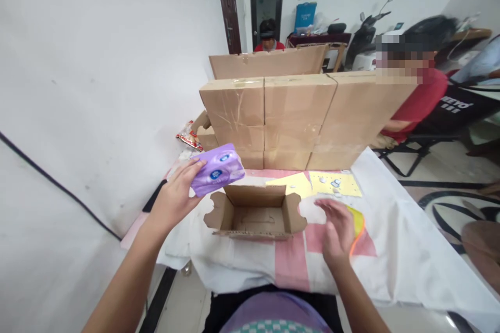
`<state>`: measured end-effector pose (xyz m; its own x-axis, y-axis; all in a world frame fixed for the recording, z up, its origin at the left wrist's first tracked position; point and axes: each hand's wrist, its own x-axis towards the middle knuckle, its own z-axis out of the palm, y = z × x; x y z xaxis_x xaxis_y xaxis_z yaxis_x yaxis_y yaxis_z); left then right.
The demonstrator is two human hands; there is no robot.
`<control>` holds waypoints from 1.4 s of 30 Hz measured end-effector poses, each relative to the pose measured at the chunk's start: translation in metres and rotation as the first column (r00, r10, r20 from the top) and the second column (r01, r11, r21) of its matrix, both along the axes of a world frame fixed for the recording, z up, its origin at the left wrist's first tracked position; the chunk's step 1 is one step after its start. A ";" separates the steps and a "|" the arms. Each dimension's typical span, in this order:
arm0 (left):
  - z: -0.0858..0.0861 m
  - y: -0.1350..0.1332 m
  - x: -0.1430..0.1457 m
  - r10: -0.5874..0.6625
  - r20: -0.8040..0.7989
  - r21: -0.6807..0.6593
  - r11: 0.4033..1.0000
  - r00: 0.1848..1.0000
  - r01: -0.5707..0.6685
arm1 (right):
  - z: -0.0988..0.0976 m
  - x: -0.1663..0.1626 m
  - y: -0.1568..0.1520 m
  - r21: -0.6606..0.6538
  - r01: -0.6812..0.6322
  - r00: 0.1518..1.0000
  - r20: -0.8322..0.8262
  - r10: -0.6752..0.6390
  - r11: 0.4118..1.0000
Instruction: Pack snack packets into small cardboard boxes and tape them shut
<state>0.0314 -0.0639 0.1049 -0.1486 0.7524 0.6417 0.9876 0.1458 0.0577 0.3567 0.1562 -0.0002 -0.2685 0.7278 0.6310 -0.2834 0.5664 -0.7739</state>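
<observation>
My left hand (177, 193) grips a purple soft pack with blue labels (217, 169), holding it just above and left of a small open cardboard box (255, 213). The box sits on the cloth-covered table with its flaps spread and its inside bare. My right hand (338, 229) hovers to the right of the box, fingers stretched out and slightly blurred, over a yellow and orange item (357, 221) that it partly hides.
A wall of stacked cardboard cartons (297, 114) stands behind the box. Yellow sheets (312, 183) lie on the white and pink cloth (390, 250). A red snack packet (188, 138) lies by the left wall. Two people in red sit beyond the cartons.
</observation>
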 end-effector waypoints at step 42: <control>-0.110 -0.005 0.142 -0.071 0.117 0.102 0.993 0.991 0.059 | 0.037 -0.132 0.002 0.110 -0.737 0.297 0.939 0.173 0.667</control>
